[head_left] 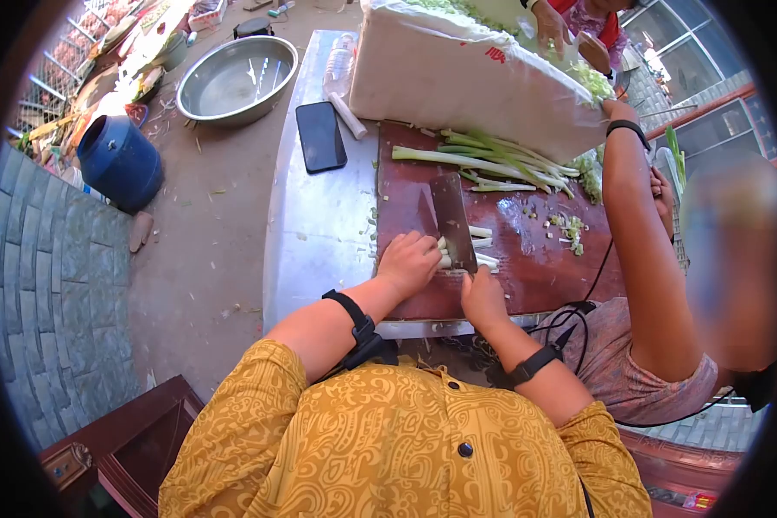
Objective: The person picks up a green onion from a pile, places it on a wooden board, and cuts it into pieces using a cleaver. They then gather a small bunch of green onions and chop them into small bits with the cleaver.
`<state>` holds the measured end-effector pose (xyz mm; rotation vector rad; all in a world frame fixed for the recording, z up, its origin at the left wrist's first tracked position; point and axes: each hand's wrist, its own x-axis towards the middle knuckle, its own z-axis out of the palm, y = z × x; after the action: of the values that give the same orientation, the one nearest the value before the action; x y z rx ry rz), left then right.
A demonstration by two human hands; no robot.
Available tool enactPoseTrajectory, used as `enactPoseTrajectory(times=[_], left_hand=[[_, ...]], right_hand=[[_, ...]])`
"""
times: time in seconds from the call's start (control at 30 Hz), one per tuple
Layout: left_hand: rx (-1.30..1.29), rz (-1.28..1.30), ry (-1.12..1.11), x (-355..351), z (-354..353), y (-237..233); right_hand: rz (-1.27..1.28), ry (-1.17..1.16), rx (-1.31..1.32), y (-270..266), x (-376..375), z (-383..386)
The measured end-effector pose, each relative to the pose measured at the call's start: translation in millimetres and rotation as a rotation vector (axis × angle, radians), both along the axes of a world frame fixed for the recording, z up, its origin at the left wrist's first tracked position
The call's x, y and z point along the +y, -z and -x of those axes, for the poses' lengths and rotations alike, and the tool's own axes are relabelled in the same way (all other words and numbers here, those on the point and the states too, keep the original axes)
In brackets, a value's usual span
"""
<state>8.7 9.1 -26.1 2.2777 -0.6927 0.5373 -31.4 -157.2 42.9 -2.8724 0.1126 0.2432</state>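
Observation:
My right hand (483, 299) is closed on the handle of a cleaver (451, 217), whose wide blade stands over white scallion stalks (482, 244). Just left of the blade, my left hand (409, 262) presses its bent fingers on the ends of these stalks. They lie on a red-brown board (406, 198). Farther back on the board is a loose bunch of long scallions (492, 161), green and white. Chopped green bits (571, 231) are scattered at the right. The cleaver's edge and part of the stalks are hidden by the blade and my fingers.
A phone (321, 136) and plastic bottle (340, 65) lie on the silvery tabletop (319, 224). Behind the board stands a white foam box (475, 82) of chopped greens. Co-workers' arms reach in from the right and back. A metal basin (237, 79) and blue barrel (121, 162) stand left.

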Motion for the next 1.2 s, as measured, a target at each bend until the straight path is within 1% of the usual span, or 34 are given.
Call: enactPoseTrajectory(times=[0.07,0.17,0.27,0.33,0.43,0.5,0.53,0.63,0.73,0.8,0.83,0.97,1.1,1.13,1.17,1.2], left_hand=[[0.005,-0.008,0.033,3.2,5.6,-6.1],[0.031,-0.090,0.069,7.9,9.8,-3.5],[0.032,-0.101,0.019,16.5,9.2,-4.8],[0.040,-0.050,-0.082,24.4,-3.7,-1.3],[0.118,0.032,-0.200,28.0,-30.5,-4.9],[0.134,0.044,-0.253,21.7,-54.8,2.2],[0.160,0.015,-0.244,17.7,-65.9,3.6],[0.201,-0.017,-0.185,-4.1,-90.8,2.4],[0.285,-0.035,-0.121,-31.5,-109.8,-4.4],[0.331,-0.026,-0.062,-47.1,-116.7,-5.2],[0.343,-0.013,-0.023,-52.9,-120.9,-4.4],[0.413,0.028,0.164,-67.9,-123.3,2.7],[0.402,0.032,0.203,-76.1,-107.7,-2.7],[0.503,-0.061,0.228,-74.0,-105.4,-8.8],[0.461,-0.192,0.209,-71.4,-98.8,-13.5],[0.415,-0.323,0.190,-69.7,-87.7,-32.7]], right_hand=[[-0.024,0.018,-0.046,6.8,-0.1,-1.0],[-0.108,0.024,-0.107,23.2,-0.1,-3.1],[-0.238,0.038,-0.136,21.6,-8.5,-3.9],[-0.357,0.030,-0.180,11.8,-23.9,8.8],[-0.526,0.100,-0.152,-15.2,-49.9,35.7],[-0.611,0.215,-0.029,-44.8,-58.0,57.7],[-0.655,0.274,0.030,-51.3,-62.4,68.8],[-0.628,0.271,0.026,-41.4,-84.1,104.8],[-0.661,0.316,0.111,-32.9,-102.1,134.9],[-0.591,0.271,-0.003,-16.4,-110.7,154.0],[-0.556,0.246,-0.058,-10.2,-113.5,158.7],[-0.571,0.336,-0.040,-10.0,-114.8,166.2],[-0.505,0.334,-0.083,-13.6,-114.2,157.2],[-0.473,0.323,-0.101,-14.0,-113.8,152.3],[-0.441,0.313,-0.119,-14.4,-113.3,147.5],[-0.403,0.301,-0.148,-14.2,-113.4,141.6]])
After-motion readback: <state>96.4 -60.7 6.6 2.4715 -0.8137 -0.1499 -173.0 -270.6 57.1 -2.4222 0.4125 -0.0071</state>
